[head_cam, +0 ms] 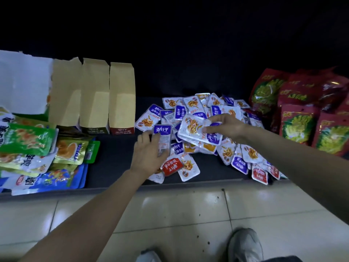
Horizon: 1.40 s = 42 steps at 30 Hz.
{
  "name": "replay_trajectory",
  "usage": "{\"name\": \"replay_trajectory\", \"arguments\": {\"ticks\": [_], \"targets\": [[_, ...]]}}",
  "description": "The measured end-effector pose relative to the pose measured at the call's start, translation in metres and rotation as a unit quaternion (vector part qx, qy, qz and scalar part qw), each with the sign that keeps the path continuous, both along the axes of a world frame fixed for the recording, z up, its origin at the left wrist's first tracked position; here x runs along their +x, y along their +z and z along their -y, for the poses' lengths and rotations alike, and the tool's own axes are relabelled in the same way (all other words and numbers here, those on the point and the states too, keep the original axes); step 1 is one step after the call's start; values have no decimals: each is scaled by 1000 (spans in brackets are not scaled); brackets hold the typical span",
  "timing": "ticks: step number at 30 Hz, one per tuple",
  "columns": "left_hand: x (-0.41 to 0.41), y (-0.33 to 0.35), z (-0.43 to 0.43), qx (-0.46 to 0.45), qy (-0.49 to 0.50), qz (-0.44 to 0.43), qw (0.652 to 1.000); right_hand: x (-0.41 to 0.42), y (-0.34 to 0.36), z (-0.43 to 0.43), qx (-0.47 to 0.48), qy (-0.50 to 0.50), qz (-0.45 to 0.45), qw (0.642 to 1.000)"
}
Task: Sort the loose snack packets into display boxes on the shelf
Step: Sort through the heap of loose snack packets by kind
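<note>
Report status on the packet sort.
Left hand grips one purple packet. Right hand pinches a stack over the pile. Boxes left of pile, none filled.

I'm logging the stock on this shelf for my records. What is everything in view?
loose snack packets: many, mostly purple-and-white, few red, piled mid-shelf
display boxes: three, tan, open, left of the pile
torn white box: one, far left
large bags: several, green, gold and blue, stacked left
red bags: several, green print, right
shelf: one, dark
floor: pale tiles, below
shoes: two, grey, bottom edge
left hand: grips one purple-topped packet
right hand: pinches a stack of packets
</note>
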<state>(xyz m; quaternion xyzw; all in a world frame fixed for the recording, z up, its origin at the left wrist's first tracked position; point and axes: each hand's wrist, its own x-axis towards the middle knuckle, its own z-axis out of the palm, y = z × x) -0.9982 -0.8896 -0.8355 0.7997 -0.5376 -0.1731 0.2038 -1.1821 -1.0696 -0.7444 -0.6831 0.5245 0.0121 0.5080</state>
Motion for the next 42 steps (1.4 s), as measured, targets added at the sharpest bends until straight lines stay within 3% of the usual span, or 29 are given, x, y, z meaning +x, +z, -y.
{"name": "replay_trajectory", "arguments": {"ticks": [3,7,8,11,14,18,20,24,27,33,35,38,40,42], "targets": [[-8,17,17,-144,24,-112,983,1,4,4,28,36,-9,999],[-15,20,33,-113,-12,-311,944,13,-8,-7,85,96,15,992],[-15,16,32,-102,-16,-306,946,16,-13,-9,92,91,23,991],[-17,6,20,-121,-55,-148,980,24,-25,-10,156,32,62,985],[-18,-2,15,-135,-95,-29,986,31,-33,-8,240,20,100,965],[-10,4,16,-201,20,-36,979,38,-33,-5,274,36,152,949],[-6,6,18,-200,21,-9,980,41,-33,-2,270,32,179,946],[-2,5,20,-98,-31,-44,994,39,-49,3,168,46,125,977],[-2,-7,16,-36,-1,-53,998,25,-59,10,54,52,73,995],[-3,-22,16,27,21,5,999,14,-63,20,-94,28,59,993],[-6,-20,18,5,35,7,999,17,-57,22,-95,-15,90,991],[-7,-14,20,-101,52,31,993,22,-49,22,-42,-46,135,989],[-9,-5,22,-145,9,34,989,29,-45,16,8,-23,146,989],[-11,5,24,-128,-17,12,992,39,-40,5,32,33,146,988]]}}
